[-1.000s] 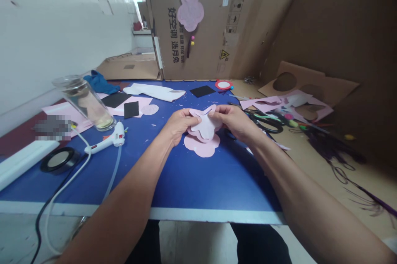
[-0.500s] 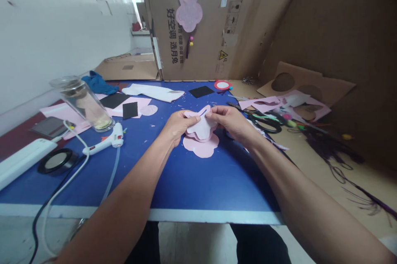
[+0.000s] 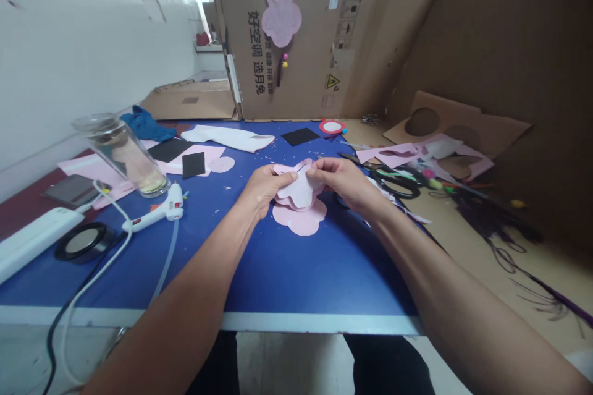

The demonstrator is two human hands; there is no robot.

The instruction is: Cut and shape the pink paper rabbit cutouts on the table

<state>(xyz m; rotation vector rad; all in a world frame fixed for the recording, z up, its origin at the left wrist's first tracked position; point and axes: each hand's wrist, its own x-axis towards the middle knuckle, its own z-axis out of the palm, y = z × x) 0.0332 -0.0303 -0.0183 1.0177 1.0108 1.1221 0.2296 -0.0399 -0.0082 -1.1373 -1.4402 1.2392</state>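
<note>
Both of my hands pinch a pale pink cut-out shape [image 3: 300, 188] held just above the blue table top [image 3: 287, 265]. My left hand [image 3: 264, 186] grips its left edge with thumb over fingers. Fingertips of my right hand [image 3: 340, 178] are closed on its upper right edge. A second pink flower-shaped piece [image 3: 301, 217] lies flat on the table directly under the held one.
A white glue gun [image 3: 160, 209] with cord, a glass jar [image 3: 123, 154], a black tape roll [image 3: 81, 240] and a white bar [image 3: 32, 240] lie at left. Black scissors [image 3: 393, 182], pink scraps and beads lie right. Cardboard boxes [image 3: 296, 30] stand behind.
My right fingers have slid left along the top edge of the held pink piece, which has tilted and curled slightly. The camera has shifted a little.
</note>
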